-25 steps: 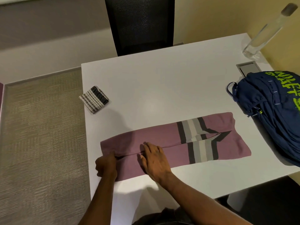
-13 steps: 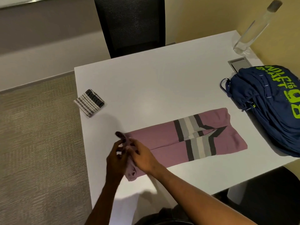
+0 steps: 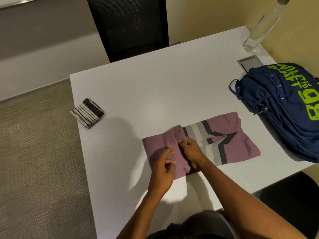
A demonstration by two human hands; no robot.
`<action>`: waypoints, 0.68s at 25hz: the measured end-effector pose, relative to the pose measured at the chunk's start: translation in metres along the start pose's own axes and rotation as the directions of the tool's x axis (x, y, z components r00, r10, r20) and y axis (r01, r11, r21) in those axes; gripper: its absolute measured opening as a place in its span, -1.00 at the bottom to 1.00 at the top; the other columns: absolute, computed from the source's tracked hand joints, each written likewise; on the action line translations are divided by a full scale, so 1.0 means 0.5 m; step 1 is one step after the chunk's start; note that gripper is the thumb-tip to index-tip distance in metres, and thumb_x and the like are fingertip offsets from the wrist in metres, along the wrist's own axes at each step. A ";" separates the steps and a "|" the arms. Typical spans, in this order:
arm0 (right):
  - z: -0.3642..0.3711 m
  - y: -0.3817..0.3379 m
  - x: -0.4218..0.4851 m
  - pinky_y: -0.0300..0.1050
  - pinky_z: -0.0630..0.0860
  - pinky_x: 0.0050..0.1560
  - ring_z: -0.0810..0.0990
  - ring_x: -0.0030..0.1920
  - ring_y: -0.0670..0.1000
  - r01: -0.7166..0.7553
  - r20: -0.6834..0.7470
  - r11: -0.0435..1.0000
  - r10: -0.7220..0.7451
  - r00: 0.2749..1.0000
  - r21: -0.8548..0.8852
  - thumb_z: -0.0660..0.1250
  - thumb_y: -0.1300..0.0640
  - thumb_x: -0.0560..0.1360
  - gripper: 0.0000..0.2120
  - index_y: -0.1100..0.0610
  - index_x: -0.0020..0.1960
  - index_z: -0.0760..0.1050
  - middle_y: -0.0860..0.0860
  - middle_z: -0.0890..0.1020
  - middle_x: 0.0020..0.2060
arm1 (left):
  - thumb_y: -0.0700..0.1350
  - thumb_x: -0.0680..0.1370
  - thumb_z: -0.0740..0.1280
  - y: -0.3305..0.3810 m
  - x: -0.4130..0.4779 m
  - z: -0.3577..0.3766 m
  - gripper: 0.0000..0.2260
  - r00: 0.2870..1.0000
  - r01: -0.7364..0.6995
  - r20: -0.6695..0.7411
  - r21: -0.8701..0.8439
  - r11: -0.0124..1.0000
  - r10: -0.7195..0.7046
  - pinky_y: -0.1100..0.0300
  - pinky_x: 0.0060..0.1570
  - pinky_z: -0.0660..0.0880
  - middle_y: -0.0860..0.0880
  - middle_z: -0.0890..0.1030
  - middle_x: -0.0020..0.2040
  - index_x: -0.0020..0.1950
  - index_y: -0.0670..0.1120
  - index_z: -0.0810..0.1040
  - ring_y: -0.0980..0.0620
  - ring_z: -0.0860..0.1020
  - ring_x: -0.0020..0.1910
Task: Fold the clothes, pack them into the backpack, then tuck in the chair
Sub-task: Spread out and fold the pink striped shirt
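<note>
1. The purple garment (image 3: 233,144) lies flat on the bench (image 3: 155,87), at the near edge in front of you.
2. Its long axis runs left to right, slightly skewed. The right end sits farther from you and points at the backpack (image 3: 284,104), close to it but apart.
3. The garment's left end is doubled over toward the middle. The flap's edge lies just beside the grey, cream and black stripe band.
4. Your left hand (image 3: 162,169) is on the near part of the doubled layer. Its fingers (image 3: 170,153) are bent and narrow, and with the thumb they pinch the purple cloth.
5. Your right hand (image 3: 191,150) is just right of the left one. Its fingers (image 3: 182,143) are curled round the flap's edge and grip it.
6. The backpack is navy with green lettering and lies on its side at the right edge of the bench.
7. A folded striped cloth (image 3: 88,112) sits at the left edge of the bench, well apart from the garment.
8. A black mesh chair (image 3: 129,26) stands at the far side of the bench.
9. A clear bottle (image 3: 260,26) stands at the far right corner, with a cable hatch (image 3: 248,63) near it.
</note>
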State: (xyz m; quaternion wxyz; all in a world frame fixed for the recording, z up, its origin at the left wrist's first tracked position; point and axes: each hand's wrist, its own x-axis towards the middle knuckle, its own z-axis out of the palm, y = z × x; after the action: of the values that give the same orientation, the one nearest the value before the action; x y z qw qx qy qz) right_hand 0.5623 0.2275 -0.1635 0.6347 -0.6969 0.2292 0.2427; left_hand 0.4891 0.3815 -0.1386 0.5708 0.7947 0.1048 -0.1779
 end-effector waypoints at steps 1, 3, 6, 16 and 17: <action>-0.012 -0.001 0.014 0.05 0.66 0.15 0.71 0.09 0.11 -0.012 -0.009 1.000 0.012 1.000 -0.008 0.18 0.07 0.72 -0.75 0.04 0.21 0.63 0.05 0.73 0.05 | -0.23 0.65 0.33 -0.005 0.003 0.002 -0.62 0.999 0.039 -0.038 0.025 0.999 -0.038 0.40 -0.07 0.57 0.12 0.60 0.22 0.36 0.18 0.51 0.13 0.63 0.05; -0.034 0.001 0.034 0.08 0.65 0.18 0.69 0.12 0.14 -0.057 -0.005 0.997 0.057 0.998 -0.058 0.30 0.03 0.67 -0.79 0.06 0.24 0.61 0.05 0.72 0.09 | -0.18 0.65 0.34 -0.031 0.007 -0.002 -0.66 0.995 0.093 -0.043 0.151 0.984 -0.087 0.50 -0.15 0.52 0.02 0.58 0.24 0.40 0.07 0.49 0.14 0.60 0.02; -0.064 0.007 0.033 -0.05 0.64 0.15 0.67 0.12 0.02 -0.075 0.080 0.983 0.089 0.993 -0.167 0.54 0.04 0.51 -0.56 0.07 0.33 0.53 -0.01 0.68 0.15 | -0.08 0.66 0.33 -0.077 0.010 0.003 -0.61 0.994 0.084 0.033 0.343 0.935 -0.101 0.48 0.09 0.45 -0.01 0.47 0.44 0.50 0.03 0.42 0.13 0.53 0.22; -0.126 0.044 -0.001 -0.03 0.63 0.12 0.60 0.12 0.07 -0.013 0.070 0.963 0.033 0.997 -0.268 0.63 0.03 0.40 -0.34 0.04 0.37 0.37 0.02 0.56 0.11 | -0.06 0.64 0.37 -0.126 -0.006 0.026 -0.57 0.999 -0.031 0.052 0.458 0.888 0.007 0.30 0.37 0.37 0.02 0.37 0.55 0.51 0.01 0.44 0.03 0.41 0.50; -0.136 0.048 -0.005 -0.08 0.62 0.06 0.58 0.07 0.04 -0.008 0.132 0.942 0.056 0.990 -0.334 0.65 0.03 0.37 -0.28 0.03 0.39 0.33 0.02 0.54 0.08 | -0.06 0.64 0.36 -0.126 -0.005 0.030 -0.57 0.999 -0.024 0.050 0.468 0.883 0.001 0.31 0.36 0.36 0.01 0.38 0.55 0.51 0.01 0.44 0.02 0.42 0.49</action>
State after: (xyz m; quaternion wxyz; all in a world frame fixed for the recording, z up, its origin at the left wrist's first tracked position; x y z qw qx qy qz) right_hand 0.5484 0.1577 -0.1751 0.5183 -0.7716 0.1512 0.3364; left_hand 0.4609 0.3881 -0.1967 0.3655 0.9052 0.0399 -0.2134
